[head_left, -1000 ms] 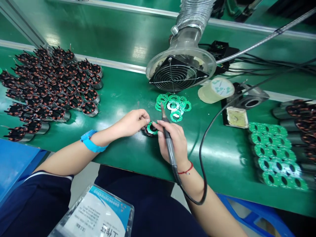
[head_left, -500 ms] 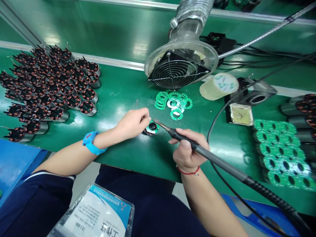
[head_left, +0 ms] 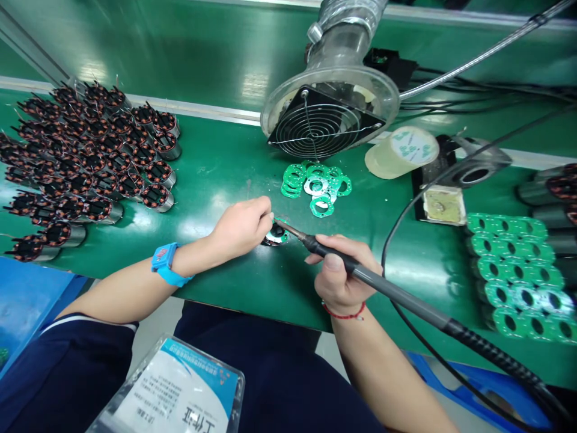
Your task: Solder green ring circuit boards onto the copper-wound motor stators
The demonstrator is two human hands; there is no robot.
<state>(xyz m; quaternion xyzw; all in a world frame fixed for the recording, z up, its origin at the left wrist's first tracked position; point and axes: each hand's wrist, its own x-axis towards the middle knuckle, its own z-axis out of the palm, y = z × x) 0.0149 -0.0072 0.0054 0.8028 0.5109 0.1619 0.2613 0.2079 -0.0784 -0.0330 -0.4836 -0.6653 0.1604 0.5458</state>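
Note:
My right hand (head_left: 345, 267) is wrapped round a soldering iron (head_left: 333, 252) like a pen, its tip pointing left. That tip lies over the green ring-shaped circuit board (head_left: 283, 236) on top of a motor stator (head_left: 274, 242), which stands on the bench in front of me. My left hand (head_left: 241, 231) is closed in a pinch at the stator's left edge. Whatever is between its fingertips is hidden or too small to make out. The fingers cover part of the board and the stator.
Loose ring boards (head_left: 315, 183) lie beyond the stator under a fume extractor fan (head_left: 313, 123). Many wound stators (head_left: 94, 150) crowd the left. At right are a tape roll (head_left: 401, 153), an iron stand (head_left: 473, 165) with a sponge (head_left: 444, 205), and board-topped stators (head_left: 516, 270).
The soldering iron's tip has moved slightly left and further over the board. My left hand keeps its pinch almost in place. The view has shifted slightly.

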